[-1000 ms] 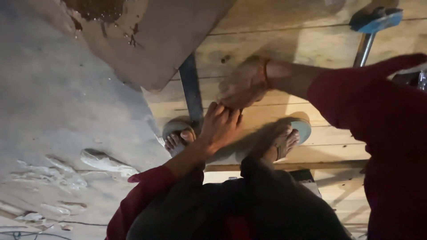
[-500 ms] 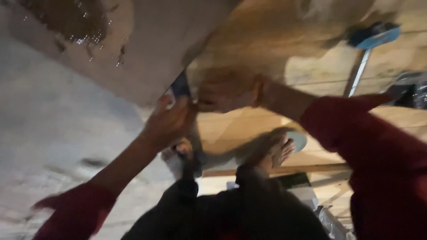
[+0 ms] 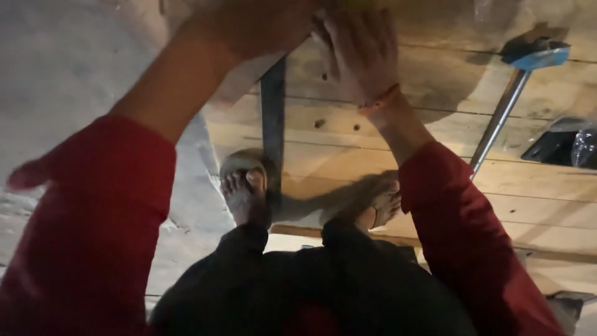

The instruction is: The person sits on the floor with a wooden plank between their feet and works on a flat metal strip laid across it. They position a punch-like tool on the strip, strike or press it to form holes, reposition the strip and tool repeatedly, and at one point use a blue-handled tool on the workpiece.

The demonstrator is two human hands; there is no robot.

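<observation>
I look down at my own feet in sandals on wooden planks (image 3: 435, 162). Both arms in red sleeves reach up toward the top of the view. My left hand (image 3: 261, 22) is at the top edge, pressed against a pale grey board; its fingers are cut off by the frame. My right hand (image 3: 357, 53), with an orange band at the wrist, lies flat with fingers together on the wood beside it. A flat dark metal strip (image 3: 272, 124) runs down from between the hands to my left foot (image 3: 244, 193).
A hammer with a blue head (image 3: 535, 56) and a metal handle lies on the planks at the upper right. A dark object in clear plastic (image 3: 569, 146) sits at the right edge. Rough grey concrete (image 3: 74, 68) fills the left side.
Both hands have moved up and away from my feet toward the top of the view. The view has tilted, and the hands are now nearer the camera.
</observation>
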